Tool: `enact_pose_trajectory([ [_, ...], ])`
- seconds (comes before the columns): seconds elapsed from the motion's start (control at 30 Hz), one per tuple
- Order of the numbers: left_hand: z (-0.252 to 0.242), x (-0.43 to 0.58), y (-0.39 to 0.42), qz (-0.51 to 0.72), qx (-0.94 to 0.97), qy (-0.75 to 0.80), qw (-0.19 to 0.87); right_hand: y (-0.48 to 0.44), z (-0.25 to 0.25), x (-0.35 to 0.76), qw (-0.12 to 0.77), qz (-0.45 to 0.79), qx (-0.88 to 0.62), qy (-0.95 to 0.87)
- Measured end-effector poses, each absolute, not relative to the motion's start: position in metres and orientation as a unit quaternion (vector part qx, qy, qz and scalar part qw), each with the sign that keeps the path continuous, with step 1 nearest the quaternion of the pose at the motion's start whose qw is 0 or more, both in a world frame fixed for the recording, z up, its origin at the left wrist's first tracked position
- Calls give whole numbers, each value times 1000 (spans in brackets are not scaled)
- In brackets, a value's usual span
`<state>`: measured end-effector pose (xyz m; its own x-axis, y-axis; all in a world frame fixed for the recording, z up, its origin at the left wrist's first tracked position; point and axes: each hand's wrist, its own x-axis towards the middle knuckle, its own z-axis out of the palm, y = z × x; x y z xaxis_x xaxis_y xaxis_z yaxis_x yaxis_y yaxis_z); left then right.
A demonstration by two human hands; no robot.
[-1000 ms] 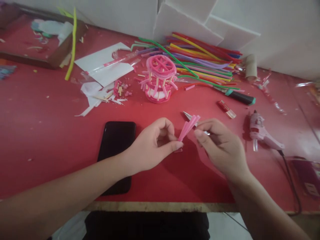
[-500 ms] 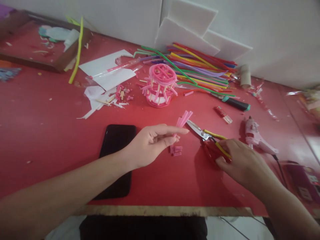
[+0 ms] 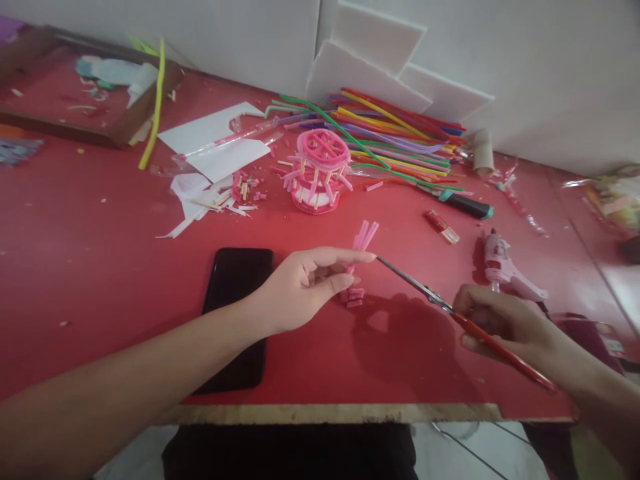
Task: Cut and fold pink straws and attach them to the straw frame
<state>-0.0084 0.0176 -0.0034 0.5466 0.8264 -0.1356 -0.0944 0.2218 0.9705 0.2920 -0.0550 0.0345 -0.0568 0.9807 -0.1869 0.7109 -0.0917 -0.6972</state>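
Note:
My left hand (image 3: 320, 283) is closed around a small bunch of pink pipe cleaner pieces (image 3: 367, 233), its index finger stretched out along them. Their upper ends stick up beyond the finger. Short pink cut pieces (image 3: 355, 297) show on the red table just below the thumb. My right hand (image 3: 500, 320) grips scissors (image 3: 440, 301) by the handles. They are turned edge-on, with the red handle toward me and the blade tip at my left index fingertip. Behind the hands stands a round pink pipe cleaner model (image 3: 323, 170) with a spoked top and thin wooden posts.
A black phone (image 3: 215, 367) lies under my left forearm. A pink glue gun (image 3: 505, 267), a black-handled cutter (image 3: 467, 204) and a small red-and-clear item (image 3: 441, 227) lie to the right. Coloured pipe cleaners (image 3: 400, 127), white paper (image 3: 220, 153) and scraps are at the back.
The scissors have been lifted and turned from flat to edge-on in my right hand, with their tip now at my left fingertip. My left hand has barely moved.

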Motion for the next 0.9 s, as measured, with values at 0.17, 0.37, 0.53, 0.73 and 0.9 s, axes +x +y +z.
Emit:
enact_pose_trajectory([
  [0.17,-4,-11,18,310,535,321,717,-55,42,302,78,553,-604,-568],
  [0.37,-4,-9,17,283,502,309,757,-53,33,305,56,565,-583,-581],
  [0.53,-5,-9,18,266,513,308,756,-52,30,301,55,580,-578,-571],
  [0.73,-6,-9,18,259,519,306,755,-54,28,303,40,598,-576,-556],
  [0.9,-7,-9,18,259,531,303,748,-55,27,307,34,605,-574,-551],
])
